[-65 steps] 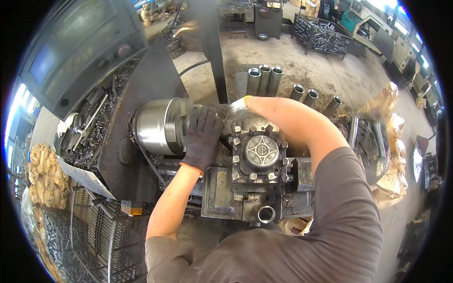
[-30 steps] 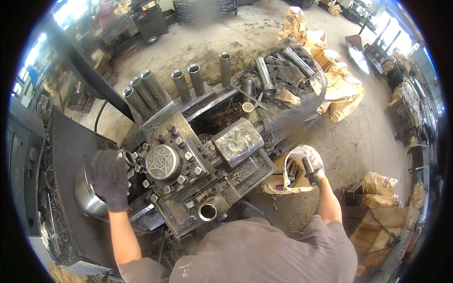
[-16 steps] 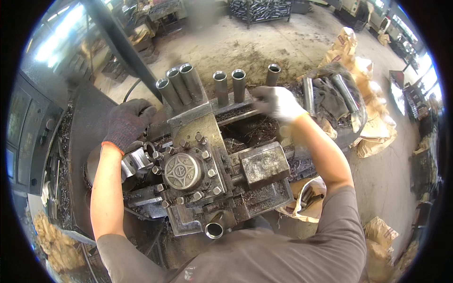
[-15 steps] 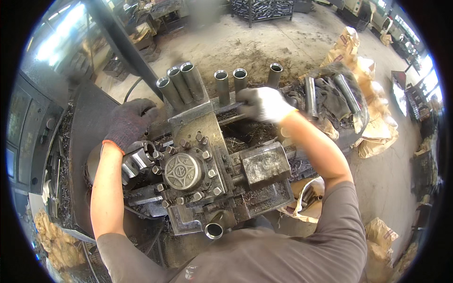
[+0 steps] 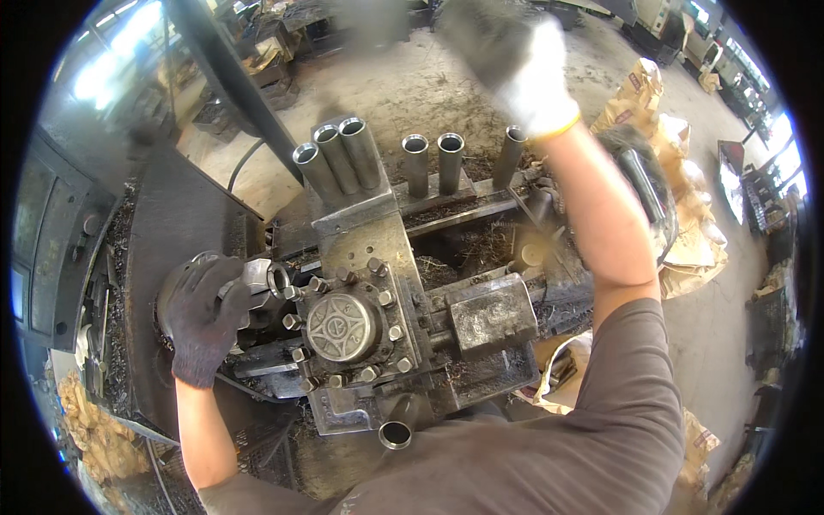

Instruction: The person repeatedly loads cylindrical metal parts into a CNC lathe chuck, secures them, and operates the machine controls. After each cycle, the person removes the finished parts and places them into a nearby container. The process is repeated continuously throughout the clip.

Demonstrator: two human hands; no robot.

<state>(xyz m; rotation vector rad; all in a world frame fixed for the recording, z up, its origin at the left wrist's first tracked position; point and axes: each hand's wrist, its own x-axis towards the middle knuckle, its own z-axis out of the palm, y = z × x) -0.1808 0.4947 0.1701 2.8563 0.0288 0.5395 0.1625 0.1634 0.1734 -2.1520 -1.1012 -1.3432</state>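
At a lathe, the left hand (image 5: 208, 311), gloved in dark knit, is held over the chuck (image 5: 172, 283), its fingers bent and slightly apart; whether anything is gripped cannot be told, since the palm side is hidden. Just beside its fingertips, a bright metal part (image 5: 257, 275) is seen, its round opening turned toward the tool post (image 5: 375, 348). The right hand (image 5: 502, 56), in a white-backed glove with a yellow cuff, is raised high over the far side of the machine, well apart from the left. Its dark fingers are blurred, and whether they are closed on anything cannot be told.

Six steel tubes (image 5: 416, 169) are stood upright behind the tool post: three grouped on a plate (image 5: 356, 211) at left, two set side by side, and one placed farther right, near the yellow cuff in view. Another open tube end (image 5: 410, 412) is seen at the machine's near edge, close to the brown shirt (image 5: 532, 463). Metal pieces are held in an open bag (image 5: 582, 360) below, and paper bags (image 5: 689, 193) are lined up at right.
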